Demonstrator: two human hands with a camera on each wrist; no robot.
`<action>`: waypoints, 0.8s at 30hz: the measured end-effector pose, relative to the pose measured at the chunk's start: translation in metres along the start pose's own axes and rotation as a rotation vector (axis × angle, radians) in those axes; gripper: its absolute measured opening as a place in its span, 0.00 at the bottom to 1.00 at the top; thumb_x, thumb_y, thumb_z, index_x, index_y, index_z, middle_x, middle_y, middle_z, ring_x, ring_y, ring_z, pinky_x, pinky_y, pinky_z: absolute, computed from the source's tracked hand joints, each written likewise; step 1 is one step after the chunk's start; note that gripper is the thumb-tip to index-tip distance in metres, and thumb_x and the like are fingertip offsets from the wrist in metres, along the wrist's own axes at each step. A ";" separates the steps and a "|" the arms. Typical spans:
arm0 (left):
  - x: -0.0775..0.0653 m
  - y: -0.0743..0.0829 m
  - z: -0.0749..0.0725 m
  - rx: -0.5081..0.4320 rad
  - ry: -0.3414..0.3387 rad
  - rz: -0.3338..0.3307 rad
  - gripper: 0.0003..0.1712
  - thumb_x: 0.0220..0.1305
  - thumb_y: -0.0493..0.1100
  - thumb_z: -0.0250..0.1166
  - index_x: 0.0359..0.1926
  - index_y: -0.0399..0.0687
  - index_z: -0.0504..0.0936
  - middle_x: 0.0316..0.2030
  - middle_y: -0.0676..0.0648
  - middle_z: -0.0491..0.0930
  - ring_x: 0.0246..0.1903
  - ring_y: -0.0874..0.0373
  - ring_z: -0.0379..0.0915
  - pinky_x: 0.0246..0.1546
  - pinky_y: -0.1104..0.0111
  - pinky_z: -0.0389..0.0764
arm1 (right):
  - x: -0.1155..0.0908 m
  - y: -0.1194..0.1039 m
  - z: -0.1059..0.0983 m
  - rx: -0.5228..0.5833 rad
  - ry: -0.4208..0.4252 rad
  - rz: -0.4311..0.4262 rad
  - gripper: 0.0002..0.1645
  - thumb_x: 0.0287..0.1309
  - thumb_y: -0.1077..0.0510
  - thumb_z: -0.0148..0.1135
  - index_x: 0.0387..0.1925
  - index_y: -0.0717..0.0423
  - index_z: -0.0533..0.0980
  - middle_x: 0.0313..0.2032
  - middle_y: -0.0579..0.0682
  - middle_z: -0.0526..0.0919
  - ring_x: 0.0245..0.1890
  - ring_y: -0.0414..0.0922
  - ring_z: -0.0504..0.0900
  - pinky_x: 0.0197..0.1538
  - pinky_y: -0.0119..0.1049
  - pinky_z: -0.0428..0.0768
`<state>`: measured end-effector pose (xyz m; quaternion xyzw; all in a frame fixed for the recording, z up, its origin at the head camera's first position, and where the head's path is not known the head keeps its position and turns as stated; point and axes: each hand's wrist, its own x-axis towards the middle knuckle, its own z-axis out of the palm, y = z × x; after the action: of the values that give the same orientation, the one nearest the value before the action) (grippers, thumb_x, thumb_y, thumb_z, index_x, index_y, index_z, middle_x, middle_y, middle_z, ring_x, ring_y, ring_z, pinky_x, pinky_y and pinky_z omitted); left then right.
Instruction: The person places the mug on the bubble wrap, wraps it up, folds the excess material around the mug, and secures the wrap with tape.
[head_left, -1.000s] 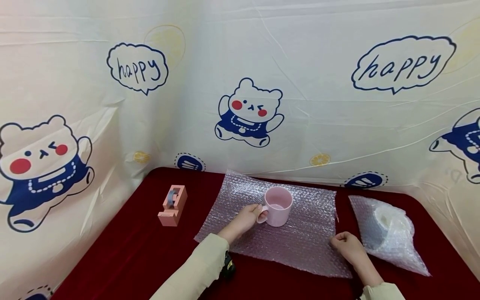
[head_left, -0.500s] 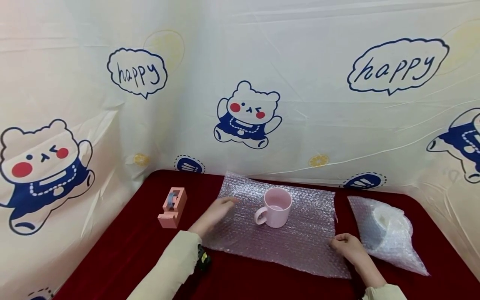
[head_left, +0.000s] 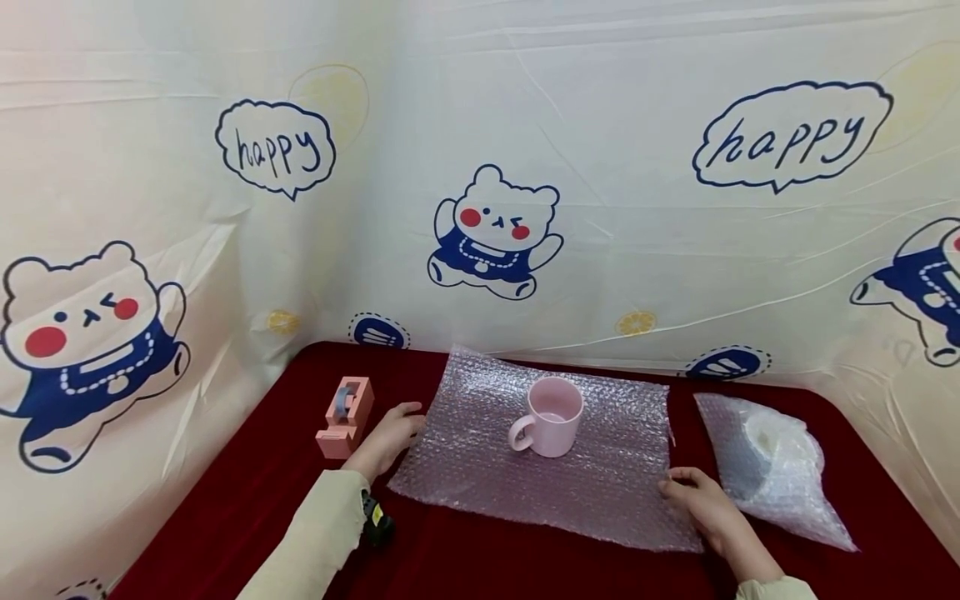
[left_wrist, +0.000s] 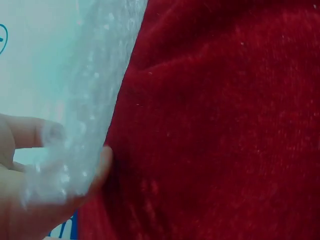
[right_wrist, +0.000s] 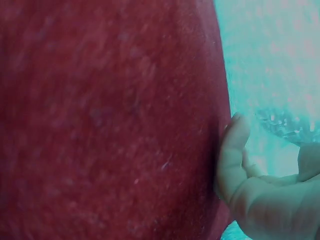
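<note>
A pink mug [head_left: 556,421] stands upright on a flat sheet of bubble wrap [head_left: 480,475], its handle pointing left. My left hand [head_left: 392,437] is at the sheet's left edge; in the left wrist view, the bubble wrap's edge [left_wrist: 97,100] passes between the thumb and a fingertip, which stand apart. At the right edge is my right hand [head_left: 701,504], fingers loosely bent. The right wrist view shows a finger [right_wrist: 232,155] along the sheet's border, with a gap to the thumb. Neither hand touches the mug.
A pink tape dispenser [head_left: 347,417] with a blue roll stands left of my left hand. Right of the sheet lies a bundle in bubble wrap [head_left: 772,467]. Dark red cloth [head_left: 247,508] covers the table, and a printed white curtain [head_left: 622,225] hangs behind.
My left hand has let go of the mug's handle and moved left to the sheet's left edge. My right hand stays at the right edge, its fingers slightly more parted.
</note>
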<state>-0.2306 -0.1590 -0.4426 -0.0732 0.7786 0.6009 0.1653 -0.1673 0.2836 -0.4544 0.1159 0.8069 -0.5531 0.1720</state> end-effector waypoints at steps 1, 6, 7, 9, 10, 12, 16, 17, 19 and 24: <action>0.001 -0.001 0.001 0.004 -0.002 -0.003 0.32 0.69 0.33 0.45 0.71 0.31 0.48 0.68 0.26 0.55 0.66 0.33 0.57 0.66 0.45 0.62 | -0.001 0.000 -0.001 0.055 -0.020 -0.002 0.33 0.66 0.58 0.51 0.61 0.77 0.52 0.41 0.54 0.80 0.37 0.38 0.81 0.41 0.31 0.80; 0.005 -0.005 0.004 -0.003 0.002 -0.030 0.33 0.67 0.32 0.49 0.70 0.31 0.51 0.64 0.28 0.63 0.63 0.36 0.63 0.64 0.46 0.65 | -0.004 0.004 -0.006 0.275 -0.200 -0.030 0.28 0.67 0.58 0.49 0.59 0.75 0.55 0.38 0.41 0.83 0.37 0.33 0.84 0.45 0.26 0.81; 0.006 -0.006 0.005 -0.002 0.001 -0.037 0.33 0.68 0.33 0.49 0.70 0.31 0.51 0.63 0.28 0.64 0.62 0.37 0.64 0.64 0.47 0.66 | -0.004 0.005 -0.008 0.312 -0.245 -0.038 0.24 0.68 0.58 0.49 0.56 0.73 0.58 0.38 0.40 0.84 0.38 0.33 0.84 0.46 0.26 0.81; 0.007 -0.008 0.006 -0.002 0.006 -0.051 0.32 0.69 0.35 0.50 0.70 0.32 0.52 0.63 0.29 0.65 0.62 0.37 0.65 0.63 0.47 0.67 | -0.005 0.006 -0.011 0.374 -0.320 -0.047 0.17 0.68 0.59 0.49 0.51 0.67 0.64 0.38 0.41 0.85 0.39 0.33 0.85 0.47 0.25 0.80; 0.007 -0.008 0.006 0.000 0.009 -0.056 0.32 0.70 0.37 0.51 0.70 0.32 0.52 0.63 0.29 0.65 0.62 0.38 0.65 0.63 0.47 0.67 | -0.005 0.007 -0.011 0.399 -0.350 -0.047 0.16 0.68 0.59 0.49 0.50 0.67 0.65 0.38 0.41 0.85 0.40 0.34 0.85 0.48 0.25 0.80; 0.007 -0.010 0.006 0.004 0.013 -0.055 0.31 0.71 0.37 0.50 0.70 0.33 0.53 0.63 0.29 0.64 0.62 0.38 0.64 0.62 0.47 0.68 | -0.005 0.008 -0.012 0.432 -0.392 -0.043 0.21 0.68 0.60 0.51 0.53 0.73 0.63 0.39 0.42 0.86 0.41 0.34 0.85 0.49 0.25 0.80; 0.007 -0.011 0.004 0.032 0.020 -0.030 0.28 0.70 0.34 0.46 0.70 0.34 0.56 0.64 0.29 0.65 0.62 0.38 0.65 0.59 0.49 0.72 | -0.005 0.008 -0.013 0.432 -0.416 -0.037 0.39 0.66 0.61 0.54 0.62 0.86 0.47 0.40 0.43 0.86 0.42 0.34 0.85 0.49 0.26 0.80; 0.007 -0.011 0.004 0.035 0.024 -0.024 0.28 0.70 0.33 0.45 0.69 0.34 0.57 0.63 0.29 0.66 0.61 0.38 0.66 0.57 0.50 0.73 | -0.005 0.007 -0.014 0.427 -0.418 -0.039 0.39 0.65 0.62 0.55 0.62 0.86 0.48 0.40 0.43 0.86 0.42 0.34 0.85 0.49 0.26 0.80; 0.007 -0.010 0.003 0.040 0.028 -0.017 0.27 0.69 0.32 0.45 0.69 0.33 0.58 0.63 0.29 0.66 0.59 0.41 0.68 0.54 0.53 0.76 | -0.004 0.007 -0.014 0.426 -0.424 -0.043 0.35 0.65 0.62 0.54 0.62 0.84 0.53 0.41 0.43 0.85 0.42 0.34 0.84 0.50 0.26 0.80; 0.006 -0.007 0.001 0.033 0.030 -0.018 0.27 0.68 0.31 0.45 0.68 0.34 0.60 0.63 0.29 0.66 0.49 0.51 0.72 0.43 0.65 0.77 | -0.003 0.002 -0.016 0.418 -0.425 -0.073 0.30 0.66 0.63 0.53 0.61 0.82 0.59 0.43 0.43 0.85 0.43 0.34 0.84 0.50 0.26 0.80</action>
<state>-0.2335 -0.1591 -0.4514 -0.0864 0.7903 0.5852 0.1599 -0.1661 0.2988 -0.4497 0.0013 0.6249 -0.7250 0.2896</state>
